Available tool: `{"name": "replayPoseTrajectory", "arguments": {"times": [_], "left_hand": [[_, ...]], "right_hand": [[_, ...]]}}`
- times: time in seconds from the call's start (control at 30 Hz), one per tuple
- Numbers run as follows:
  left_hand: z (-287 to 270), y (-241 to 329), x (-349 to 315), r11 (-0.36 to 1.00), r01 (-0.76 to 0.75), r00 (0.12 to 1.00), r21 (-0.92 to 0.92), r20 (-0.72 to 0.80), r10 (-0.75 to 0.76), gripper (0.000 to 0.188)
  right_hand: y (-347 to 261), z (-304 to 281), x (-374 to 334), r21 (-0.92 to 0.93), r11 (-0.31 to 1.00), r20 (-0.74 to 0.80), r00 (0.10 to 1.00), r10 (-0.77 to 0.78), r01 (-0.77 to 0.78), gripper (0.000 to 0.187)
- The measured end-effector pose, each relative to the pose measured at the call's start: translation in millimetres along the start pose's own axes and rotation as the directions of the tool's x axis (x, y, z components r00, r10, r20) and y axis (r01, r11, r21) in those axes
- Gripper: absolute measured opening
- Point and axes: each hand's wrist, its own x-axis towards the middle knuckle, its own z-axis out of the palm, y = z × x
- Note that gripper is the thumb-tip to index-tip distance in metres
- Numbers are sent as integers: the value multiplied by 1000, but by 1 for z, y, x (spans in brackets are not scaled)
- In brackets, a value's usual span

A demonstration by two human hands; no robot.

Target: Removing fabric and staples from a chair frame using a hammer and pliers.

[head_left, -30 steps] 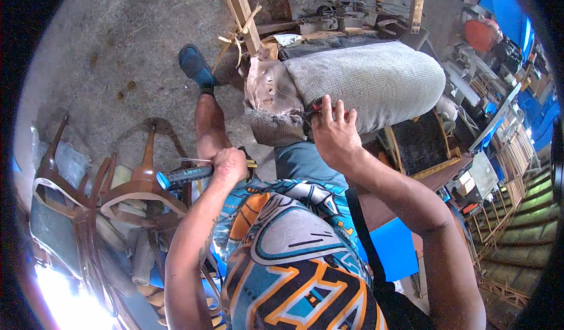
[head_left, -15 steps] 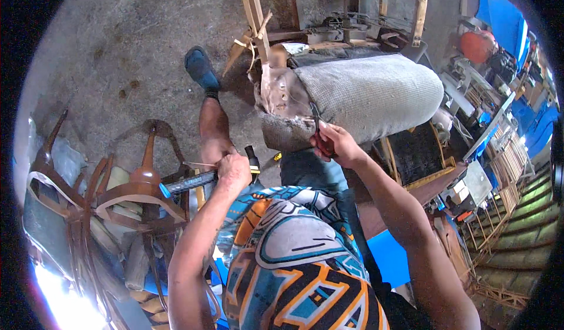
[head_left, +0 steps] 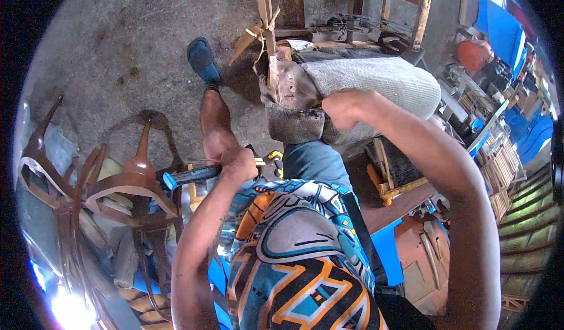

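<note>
My right hand point(head_left: 346, 108) is a closed fist at the edge of the grey-beige fabric on a padded chair arm point(head_left: 382, 83). Most of the red-handled hand tool it grips is hidden by the fingers; its kind cannot be made out. Beside the fist, a bare brownish end panel point(head_left: 292, 86) shows holes and torn edges, with a flap of dark grey fabric point(head_left: 294, 122) hanging below. My left hand point(head_left: 239, 164) is closed by my knee on a black-handled tool point(head_left: 197, 175) with a light blue end, apart from the chair.
A yellow-and-black tool point(head_left: 276, 158) shows beside my left hand. Curved brown wooden chair frames point(head_left: 132, 198) crowd the left. A wooden upright point(head_left: 265, 12) with torn strips rises behind the padded arm. Assorted materials, a red rounded object point(head_left: 474, 54) and blue sheeting point(head_left: 499, 24) lie at right.
My right hand has moved up and turned over onto the fabric edge, and its tool is now mostly covered. My left hand has shifted slightly right with the black-handled tool.
</note>
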Motion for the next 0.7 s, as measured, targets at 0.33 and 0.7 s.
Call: {"name": "replayPoseTrajectory", "arguments": {"times": [0.33, 0.7], "left_hand": [[17, -14, 17, 998, -51, 995, -21, -82, 49, 28], [11, -15, 7, 997, -50, 976, -59, -213, 37, 21]], "right_hand": [[-40, 4, 7, 207, 977, -239, 971, 1, 50, 34], [4, 10, 18, -117, 993, -55, 998, 9, -15, 22]]}}
